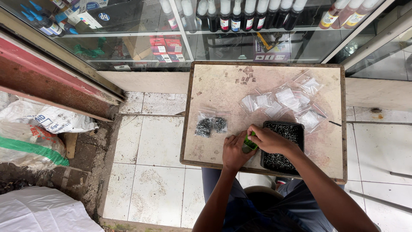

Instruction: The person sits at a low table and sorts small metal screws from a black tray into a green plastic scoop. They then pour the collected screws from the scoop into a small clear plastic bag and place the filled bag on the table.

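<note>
The small green plastic object (249,143) sits between the two hands, at the near edge of the worn beige square surface (214,86), just left of the black rectangular tray of small dark metal screws (283,146).

Left hand (235,150): positioned to the left of and slightly nearer the person than the green object. Its grip is closed, with the fingers curled against the object's near-left side. Whether they pinch it or only steady it cannot be told.

Right hand (269,139): positioned to the right of the green object, resting over the left rim of the black tray. Its grip is closed on the object's upper right end, the fingertips wrapping over it from above.

Key relation: the green object lies directly in the gap between the two grips, touching both. Its visible part runs on a diagonal from lower left to upper right, but most of it is covered, so the true long axis cannot be confirmed. Both hands are equally near; the right hand covers more of it.

Adjacent items: a clear plastic bag filled with dark screws (211,124) lies well to the left of the hands. A loose pile of empty clear plastic bags (283,101) lies beyond the tray, toward the glass display cabinet (214,43).
</note>
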